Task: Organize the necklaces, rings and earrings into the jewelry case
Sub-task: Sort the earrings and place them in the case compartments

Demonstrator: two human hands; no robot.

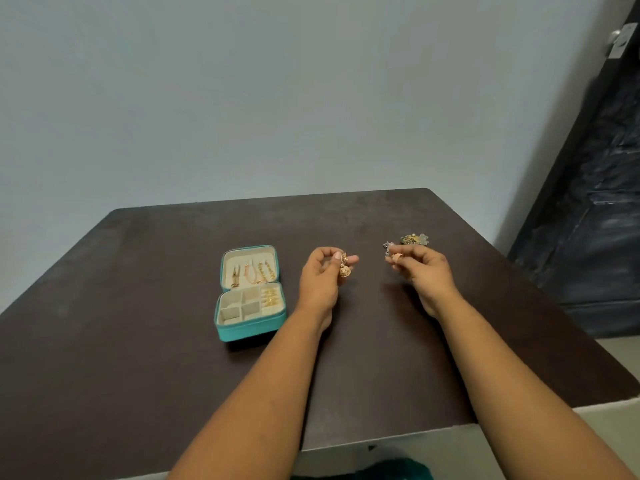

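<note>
The teal case [250, 292] lies open on the table, left of centre, its lid tipped back. Gold and rose-gold necklaces [254, 271] hang in the cream lid. The base is split into small cream compartments; gold rings [270, 296] sit in the right-hand section, and the square cells beside them look bare. A gold dome-shaped earring [345, 268] dangles above the table, right of the case, pinched at its top. A second rose-gold earring [397, 257] is held further right. Beyond it, a small heap of gold and silver jewelry [414, 239] lies on the table.
</note>
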